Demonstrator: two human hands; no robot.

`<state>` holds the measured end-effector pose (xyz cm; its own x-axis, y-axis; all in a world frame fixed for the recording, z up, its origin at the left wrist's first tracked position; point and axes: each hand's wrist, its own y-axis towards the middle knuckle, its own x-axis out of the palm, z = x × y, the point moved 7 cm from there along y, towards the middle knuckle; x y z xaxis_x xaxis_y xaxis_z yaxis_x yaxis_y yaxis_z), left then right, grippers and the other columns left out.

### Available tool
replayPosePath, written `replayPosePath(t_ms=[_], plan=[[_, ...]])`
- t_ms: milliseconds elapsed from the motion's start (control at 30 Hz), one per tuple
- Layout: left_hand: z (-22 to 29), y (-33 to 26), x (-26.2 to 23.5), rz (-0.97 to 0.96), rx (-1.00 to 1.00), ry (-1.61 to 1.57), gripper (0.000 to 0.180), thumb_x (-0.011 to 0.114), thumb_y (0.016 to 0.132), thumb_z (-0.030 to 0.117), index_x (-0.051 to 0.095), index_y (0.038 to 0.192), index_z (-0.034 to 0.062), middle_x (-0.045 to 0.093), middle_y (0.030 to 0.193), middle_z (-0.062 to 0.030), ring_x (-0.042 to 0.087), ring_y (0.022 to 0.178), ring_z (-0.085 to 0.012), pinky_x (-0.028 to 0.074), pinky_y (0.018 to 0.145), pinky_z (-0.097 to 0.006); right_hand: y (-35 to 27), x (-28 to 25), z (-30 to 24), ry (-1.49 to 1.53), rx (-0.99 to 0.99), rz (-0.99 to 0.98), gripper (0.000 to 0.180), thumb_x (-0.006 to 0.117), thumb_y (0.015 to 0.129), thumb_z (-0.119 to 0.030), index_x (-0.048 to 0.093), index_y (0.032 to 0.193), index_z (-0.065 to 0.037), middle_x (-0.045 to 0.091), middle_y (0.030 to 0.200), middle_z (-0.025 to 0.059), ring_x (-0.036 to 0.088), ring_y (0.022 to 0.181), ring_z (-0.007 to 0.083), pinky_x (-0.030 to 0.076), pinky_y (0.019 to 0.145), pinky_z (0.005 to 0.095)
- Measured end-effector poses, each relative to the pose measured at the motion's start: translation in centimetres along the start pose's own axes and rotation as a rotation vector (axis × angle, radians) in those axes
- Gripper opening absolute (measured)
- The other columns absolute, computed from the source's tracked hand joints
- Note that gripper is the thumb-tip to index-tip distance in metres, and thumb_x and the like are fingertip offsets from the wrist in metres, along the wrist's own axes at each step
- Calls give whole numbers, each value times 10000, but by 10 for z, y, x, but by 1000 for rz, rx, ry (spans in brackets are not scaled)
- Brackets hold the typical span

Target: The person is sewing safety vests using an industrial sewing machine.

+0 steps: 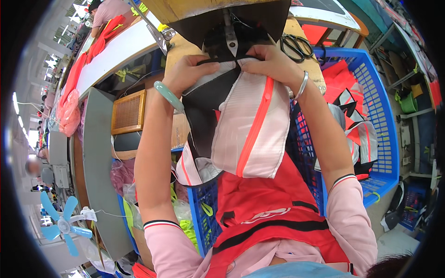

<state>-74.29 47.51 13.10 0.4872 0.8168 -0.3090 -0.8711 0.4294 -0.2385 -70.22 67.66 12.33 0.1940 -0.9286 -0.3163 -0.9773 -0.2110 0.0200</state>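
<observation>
Between my two hands I hold the top edge of a sewn fabric piece, white mesh with black panels and an orange-red stripe. My left hand pinches the dark edge at its left side. The same edge is pinched by my right hand a short way to the right. A metal machine part comes down just above the edge, between my hands. The rest of the fabric piece hangs down over my red apron. Black scissors lie on the wooden surface beside my right hand.
At the right stands a blue plastic basket with several similar red, white and black pieces. A second blue basket is below my left forearm. A grey panel and a wooden-framed pad are on the left. Another person sits at the far left.
</observation>
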Motion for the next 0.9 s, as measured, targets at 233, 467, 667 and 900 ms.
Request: replayPosePath(t_ms=[233, 467, 667, 900], plan=[[-5, 7, -6, 64, 2, -111, 469, 773, 820, 223, 663, 1170, -68, 712, 971, -106, 661, 813, -132, 528, 730, -249, 1, -10, -3, 76, -34, 74, 392, 720, 806, -299, 668, 1009, 33, 667, 868, 61, 593, 806, 128, 470, 759, 263], [-14, -33, 21, -108, 38, 363, 378, 712, 853, 297, 697, 1087, 1, 692, 859, -73, 622, 785, -114, 501, 737, -281, -50, 6, -8, -342, -141, -212, 426, 660, 877, -363, 648, 1066, 19, 678, 923, 122, 616, 841, 186, 493, 782, 313], [-27, -99, 97, -316, 174, 302, 248, 665, 892, 141, 673, 1056, -44, 694, 911, -77, 607, 838, -104, 495, 773, -270, -133, 22, 27, 262, -42, -344, 561, 752, 844, -335, 580, 1268, -11, 655, 1145, 81, 589, 1073, 165, 464, 954, 321], [-33, -115, 122, -348, 246, 33, 266, 617, 940, 201, 678, 1079, -17, 683, 1049, -77, 605, 965, -151, 473, 861, -305, -188, 69, 33, 221, 26, -288, 291, 633, 957, -233, 670, 1121, 5, 699, 910, 98, 619, 832, 137, 493, 774, 320]])
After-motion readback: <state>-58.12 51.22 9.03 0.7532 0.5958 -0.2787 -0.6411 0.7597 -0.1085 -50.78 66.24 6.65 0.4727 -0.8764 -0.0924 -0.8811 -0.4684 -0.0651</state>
